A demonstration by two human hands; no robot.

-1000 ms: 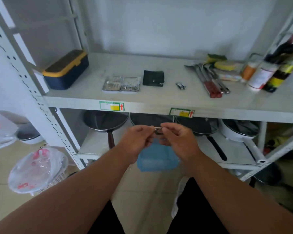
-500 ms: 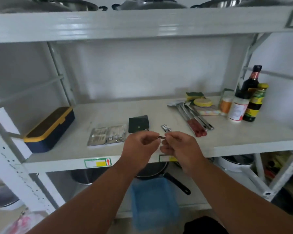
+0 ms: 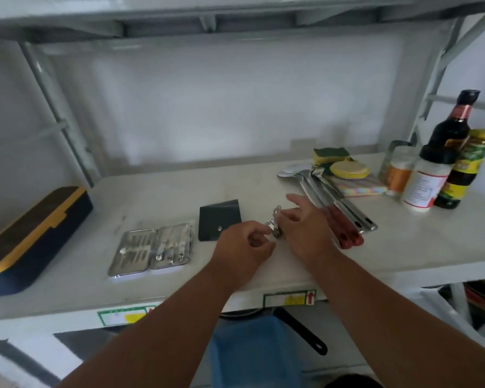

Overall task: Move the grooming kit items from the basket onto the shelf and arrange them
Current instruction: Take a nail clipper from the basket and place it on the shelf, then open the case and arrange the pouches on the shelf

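On the white shelf [image 3: 403,247] lies an open metal manicure case [image 3: 151,247] with tools inside, and a black snap pouch [image 3: 219,219] to its right. Two small metal nail clippers [image 3: 275,224] lie close together right of the pouch. My left hand [image 3: 244,245] is curled, its fingertips pinching the nearer clipper. On the other side of the clippers my right hand [image 3: 305,228] touches them with its fingers spread. The blue basket [image 3: 252,354] sits below the shelf edge, blurred, its contents hidden.
A navy and yellow box [image 3: 31,239] is at the shelf's left end. Red-handled utensils [image 3: 339,217] lie just right of my hands, with sponges [image 3: 345,166] and bottles [image 3: 445,163] behind. Pans hang under the shelf.
Both hands rose from in front of the lower shelf to over the shelf top, carrying a small metal clipper. It now rests beside the clipper lying there, and my right fingers have spread.
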